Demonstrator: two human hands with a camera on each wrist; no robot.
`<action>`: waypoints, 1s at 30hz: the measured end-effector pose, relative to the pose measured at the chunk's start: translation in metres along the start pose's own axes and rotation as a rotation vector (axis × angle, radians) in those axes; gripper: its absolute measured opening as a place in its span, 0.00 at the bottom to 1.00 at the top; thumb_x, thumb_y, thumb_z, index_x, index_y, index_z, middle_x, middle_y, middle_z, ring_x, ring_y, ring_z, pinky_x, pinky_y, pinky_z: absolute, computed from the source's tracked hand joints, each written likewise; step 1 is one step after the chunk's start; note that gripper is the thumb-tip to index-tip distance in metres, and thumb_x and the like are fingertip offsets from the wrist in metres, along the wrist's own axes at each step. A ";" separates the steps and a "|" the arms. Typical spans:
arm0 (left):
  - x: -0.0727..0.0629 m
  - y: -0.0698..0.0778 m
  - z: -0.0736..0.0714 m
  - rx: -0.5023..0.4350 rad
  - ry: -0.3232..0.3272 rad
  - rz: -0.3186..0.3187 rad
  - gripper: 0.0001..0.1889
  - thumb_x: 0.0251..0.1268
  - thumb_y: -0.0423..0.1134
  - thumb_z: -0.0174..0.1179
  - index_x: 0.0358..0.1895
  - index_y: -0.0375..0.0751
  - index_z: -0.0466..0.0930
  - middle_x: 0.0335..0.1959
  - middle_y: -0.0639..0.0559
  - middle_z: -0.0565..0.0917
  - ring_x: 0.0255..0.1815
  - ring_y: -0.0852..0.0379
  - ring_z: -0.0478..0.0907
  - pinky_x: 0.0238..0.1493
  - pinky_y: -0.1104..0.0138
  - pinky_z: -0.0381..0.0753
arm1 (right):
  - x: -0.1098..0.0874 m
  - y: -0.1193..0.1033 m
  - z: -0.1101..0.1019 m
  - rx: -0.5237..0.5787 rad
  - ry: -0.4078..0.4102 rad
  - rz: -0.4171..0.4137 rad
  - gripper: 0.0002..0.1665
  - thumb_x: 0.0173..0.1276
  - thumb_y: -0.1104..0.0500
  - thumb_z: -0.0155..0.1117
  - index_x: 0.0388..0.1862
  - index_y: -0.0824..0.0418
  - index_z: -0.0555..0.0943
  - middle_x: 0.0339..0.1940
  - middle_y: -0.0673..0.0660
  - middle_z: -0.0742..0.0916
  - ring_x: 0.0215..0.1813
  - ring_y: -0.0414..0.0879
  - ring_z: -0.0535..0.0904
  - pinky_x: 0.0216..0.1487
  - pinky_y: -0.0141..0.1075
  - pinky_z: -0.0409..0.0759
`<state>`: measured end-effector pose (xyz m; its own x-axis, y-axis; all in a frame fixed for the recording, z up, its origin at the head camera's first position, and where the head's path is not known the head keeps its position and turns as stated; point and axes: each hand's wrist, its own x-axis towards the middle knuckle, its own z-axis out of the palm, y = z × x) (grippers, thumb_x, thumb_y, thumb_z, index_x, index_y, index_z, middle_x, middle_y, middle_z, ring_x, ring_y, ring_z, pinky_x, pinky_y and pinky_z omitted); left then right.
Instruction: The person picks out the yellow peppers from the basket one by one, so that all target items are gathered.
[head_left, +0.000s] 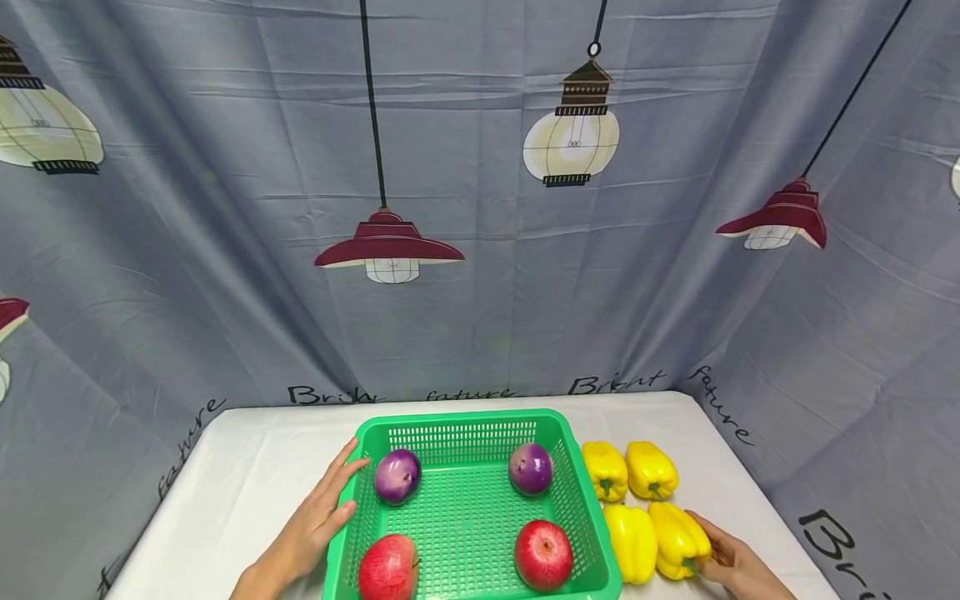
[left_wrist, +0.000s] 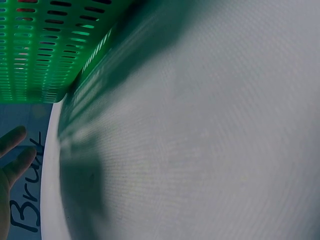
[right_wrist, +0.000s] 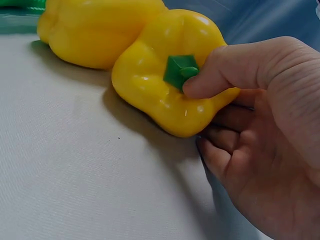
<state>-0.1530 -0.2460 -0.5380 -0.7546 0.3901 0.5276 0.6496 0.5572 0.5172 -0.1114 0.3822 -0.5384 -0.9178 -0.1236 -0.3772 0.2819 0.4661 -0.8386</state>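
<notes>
My right hand (head_left: 738, 567) grips the nearest right yellow bell pepper (head_left: 678, 537), which lies on the table. In the right wrist view, the thumb presses by the green stem (right_wrist: 180, 71) and the fingers curl round the pepper's side. Several yellow bell peppers form a cluster; another pepper (right_wrist: 95, 32) touches the gripped one. My left hand (head_left: 311, 525) is at the left side of a green basket (head_left: 566, 450), fingers extended at its rim; whether they touch it is unclear. In the left wrist view, part of the left hand (left_wrist: 12, 167) shows at the edge, below the basket wall (left_wrist: 45, 55).
Inside the basket are two purple onions, left (head_left: 397, 477) and right (head_left: 531, 469), and two red apples, left (head_left: 388, 568) and right (head_left: 543, 556). The white table (head_left: 270, 450) meets a grey curtain (head_left: 465, 333) printed with lamps, behind and at both sides.
</notes>
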 end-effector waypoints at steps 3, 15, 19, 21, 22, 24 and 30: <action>0.000 0.000 0.000 -0.002 0.005 0.011 0.29 0.68 0.32 0.51 0.73 0.40 0.67 0.80 0.40 0.55 0.79 0.49 0.54 0.70 0.63 0.55 | 0.000 0.000 -0.001 0.001 -0.009 -0.008 0.50 0.63 0.69 0.60 0.75 0.83 0.45 0.75 0.82 0.56 0.74 0.77 0.55 0.69 0.54 0.68; -0.001 0.001 -0.002 0.061 -0.025 0.007 0.29 0.68 0.33 0.55 0.74 0.43 0.67 0.80 0.40 0.55 0.79 0.48 0.54 0.69 0.55 0.61 | -0.011 -0.024 -0.014 0.048 0.076 -0.206 0.48 0.73 0.67 0.56 0.80 0.74 0.38 0.79 0.69 0.59 0.69 0.30 0.66 0.62 0.31 0.73; 0.001 0.000 -0.005 0.087 -0.043 0.005 0.30 0.68 0.36 0.57 0.74 0.44 0.67 0.80 0.42 0.56 0.79 0.49 0.55 0.59 0.38 0.71 | -0.014 -0.041 -0.013 -0.001 0.163 -0.398 0.47 0.70 0.72 0.57 0.80 0.73 0.44 0.77 0.56 0.64 0.62 0.13 0.60 0.57 0.17 0.64; 0.002 0.000 -0.007 0.088 -0.059 -0.002 0.30 0.68 0.37 0.59 0.74 0.44 0.67 0.80 0.43 0.55 0.79 0.49 0.55 0.56 0.36 0.72 | -0.013 -0.054 -0.011 -0.066 0.199 -0.440 0.46 0.70 0.70 0.60 0.80 0.70 0.48 0.77 0.58 0.64 0.63 0.12 0.57 0.57 0.14 0.61; 0.003 0.000 -0.008 0.090 -0.068 -0.009 0.30 0.68 0.37 0.60 0.74 0.45 0.67 0.81 0.43 0.55 0.78 0.49 0.55 0.56 0.35 0.73 | -0.012 -0.061 -0.010 -0.098 0.209 -0.444 0.46 0.71 0.68 0.61 0.81 0.68 0.49 0.78 0.61 0.63 0.63 0.12 0.56 0.57 0.14 0.59; 0.005 0.001 -0.010 0.090 -0.085 -0.023 0.31 0.68 0.39 0.62 0.73 0.47 0.68 0.81 0.45 0.55 0.78 0.47 0.57 0.55 0.36 0.74 | -0.011 -0.074 -0.009 -0.163 0.221 -0.454 0.45 0.71 0.64 0.64 0.81 0.66 0.53 0.78 0.69 0.62 0.64 0.12 0.54 0.58 0.13 0.57; 0.012 0.003 -0.016 0.099 -0.082 -0.058 0.29 0.63 0.44 0.68 0.68 0.48 0.75 0.78 0.48 0.61 0.72 0.39 0.64 0.52 0.35 0.75 | -0.003 -0.108 -0.003 -0.296 0.204 -0.531 0.44 0.71 0.60 0.67 0.81 0.54 0.58 0.78 0.67 0.64 0.77 0.32 0.55 0.63 0.14 0.54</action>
<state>-0.1586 -0.2514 -0.5187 -0.7980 0.4115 0.4403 0.5959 0.6483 0.4740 -0.1403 0.3348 -0.4457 -0.9543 -0.2483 0.1664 -0.2878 0.6129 -0.7359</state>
